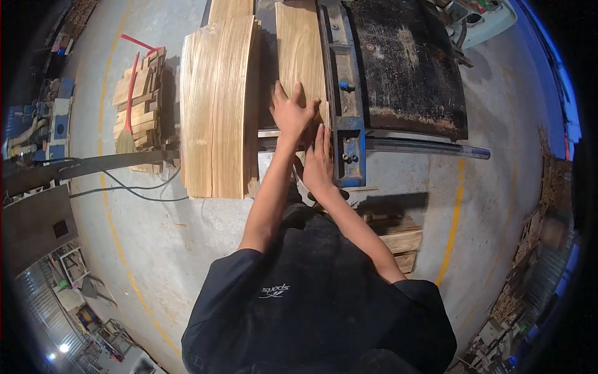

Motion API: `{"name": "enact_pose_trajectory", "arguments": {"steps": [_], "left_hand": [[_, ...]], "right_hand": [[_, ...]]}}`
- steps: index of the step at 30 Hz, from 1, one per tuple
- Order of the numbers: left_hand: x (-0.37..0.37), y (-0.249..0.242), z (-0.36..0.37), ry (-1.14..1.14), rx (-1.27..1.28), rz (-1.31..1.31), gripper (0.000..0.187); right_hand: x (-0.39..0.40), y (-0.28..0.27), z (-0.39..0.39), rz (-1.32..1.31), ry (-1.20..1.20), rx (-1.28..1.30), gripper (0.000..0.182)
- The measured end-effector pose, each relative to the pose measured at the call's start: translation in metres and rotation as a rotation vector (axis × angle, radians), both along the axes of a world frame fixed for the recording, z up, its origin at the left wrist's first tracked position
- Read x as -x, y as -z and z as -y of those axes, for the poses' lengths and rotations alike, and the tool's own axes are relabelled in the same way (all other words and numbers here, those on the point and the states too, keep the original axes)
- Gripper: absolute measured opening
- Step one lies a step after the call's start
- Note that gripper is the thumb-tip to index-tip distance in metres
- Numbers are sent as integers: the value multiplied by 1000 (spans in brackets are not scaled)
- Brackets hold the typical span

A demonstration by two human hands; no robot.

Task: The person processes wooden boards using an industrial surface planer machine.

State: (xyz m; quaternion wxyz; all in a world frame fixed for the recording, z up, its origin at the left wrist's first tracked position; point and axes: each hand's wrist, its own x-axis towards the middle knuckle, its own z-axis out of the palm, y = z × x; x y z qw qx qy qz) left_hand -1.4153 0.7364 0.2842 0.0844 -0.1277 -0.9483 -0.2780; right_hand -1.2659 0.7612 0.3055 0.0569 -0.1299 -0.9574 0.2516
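Observation:
A long wooden board [300,47] lies on the machine bed beside the blue metal fence [353,93]. My left hand [293,112] has its fingers spread over the near end of this board. Just to the right and nearer to me, my right hand [319,163] reaches forward with its fingers stretched out, along the near end of the board and the fence. Part of that hand's thumb side is hard to see. Left of my hands stands a stack of wide wooden boards [215,106].
A dark worn metal table [411,68] extends right of the fence, with a metal rail [430,147] along its near side. Cut wood pieces [144,112] and a red-handled broom [126,140] are at the left. More wood [400,242] lies low at the right. Black cables cross the floor.

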Motion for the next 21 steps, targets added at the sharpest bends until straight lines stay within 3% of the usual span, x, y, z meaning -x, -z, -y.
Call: {"name": "enact_pose_trajectory", "arguments": {"steps": [11,18,21], "left_hand": [[41,4,-15,1,-33,-7,68],[66,2,-26,-2,-28,15,68],[92,3,-35,2,-36,13,68]], "right_hand": [[42,-7,-19,85,-18,45,59],[66,-7,-27,79,-24,-33,63],[89,-10,-36,107,-12,41,51]]}}
